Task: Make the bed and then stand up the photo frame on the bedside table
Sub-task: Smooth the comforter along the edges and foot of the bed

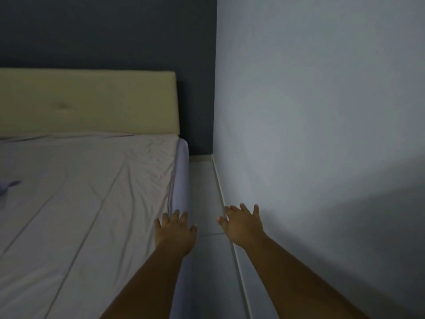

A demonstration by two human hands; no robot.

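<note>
We are reaching out with both hands, and neither one is grasping anything. The left hand is spreading its fingers straight and relaxed over the side edge of the bed. We cannot tell whether the palm is pressing on the cloth or hovering just above it. The right hand is open and splayed too, and is hanging over the strip of floor between the bed and the pale wall, apart from the bedding.

The wrinkled sheet is lying to the left of the left fingertips and stretching away ahead of them. Its creases are bunching thickest ahead of and slightly left of those fingertips, toward the headboard. The mattress edge is running nearly straight ahead from the left fingers, in line with the forearm, so the bed's long axis is pointing away from us, not across. The left hand is plainly the nearer one; the right would have to cross leftward over the floor gap to reach the edge.

We are judging that the bed-making is far from finished: the sheet is looking loose, and only a scrap of purple cloth is showing far to the left of the fingers. The photo frame and bedside table are not appearing in this view.
</note>
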